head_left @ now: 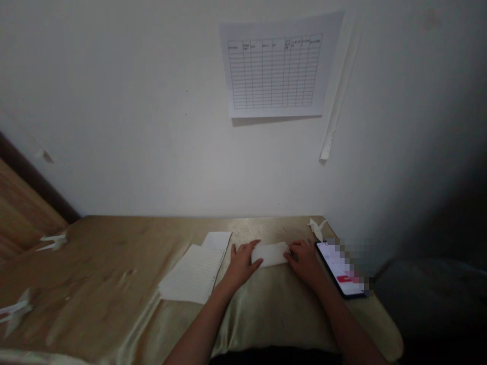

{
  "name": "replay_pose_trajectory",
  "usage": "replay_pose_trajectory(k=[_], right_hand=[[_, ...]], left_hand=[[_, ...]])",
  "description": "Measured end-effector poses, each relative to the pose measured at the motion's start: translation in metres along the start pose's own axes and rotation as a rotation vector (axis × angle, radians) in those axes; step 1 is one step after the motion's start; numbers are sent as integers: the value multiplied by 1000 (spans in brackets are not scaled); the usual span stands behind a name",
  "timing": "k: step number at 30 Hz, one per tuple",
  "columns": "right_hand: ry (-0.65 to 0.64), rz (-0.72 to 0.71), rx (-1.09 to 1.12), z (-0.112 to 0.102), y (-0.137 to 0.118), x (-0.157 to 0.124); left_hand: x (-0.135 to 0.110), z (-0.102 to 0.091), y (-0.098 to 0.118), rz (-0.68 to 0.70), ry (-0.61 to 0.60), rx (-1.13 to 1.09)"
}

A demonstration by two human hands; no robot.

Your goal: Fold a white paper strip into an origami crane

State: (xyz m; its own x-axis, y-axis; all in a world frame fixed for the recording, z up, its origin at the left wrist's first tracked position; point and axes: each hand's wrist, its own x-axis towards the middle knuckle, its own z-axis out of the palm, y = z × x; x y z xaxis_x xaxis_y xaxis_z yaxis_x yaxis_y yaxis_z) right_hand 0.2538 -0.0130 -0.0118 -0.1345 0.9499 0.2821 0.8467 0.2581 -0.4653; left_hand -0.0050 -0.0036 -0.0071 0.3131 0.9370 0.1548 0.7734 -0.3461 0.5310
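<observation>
A folded strip of white paper (271, 253) lies on the tan cloth-covered table (114, 284). My left hand (241, 263) presses on its left end, fingers laid over the paper and thumb along its lower edge. My right hand (304, 259) holds down the right end with bent fingers. Both hands touch the same piece.
A stack of lined white sheets (196, 272) lies just left of my left hand. A phone (340, 268) with a lit screen rests right of my right hand. A folded paper crane (317, 228) sits behind it, others (53, 241) at the table's left. A printed grid sheet (276, 71) hangs on the wall.
</observation>
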Motion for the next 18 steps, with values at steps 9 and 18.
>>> replay_pose_trajectory(k=[9,18], right_hand=[[-1,78,-12,8,-4,0],[-7,54,-79,3,-7,-3]], left_hand=[[-3,-5,5,44,7,131],[-5,-1,0,74,12,221]])
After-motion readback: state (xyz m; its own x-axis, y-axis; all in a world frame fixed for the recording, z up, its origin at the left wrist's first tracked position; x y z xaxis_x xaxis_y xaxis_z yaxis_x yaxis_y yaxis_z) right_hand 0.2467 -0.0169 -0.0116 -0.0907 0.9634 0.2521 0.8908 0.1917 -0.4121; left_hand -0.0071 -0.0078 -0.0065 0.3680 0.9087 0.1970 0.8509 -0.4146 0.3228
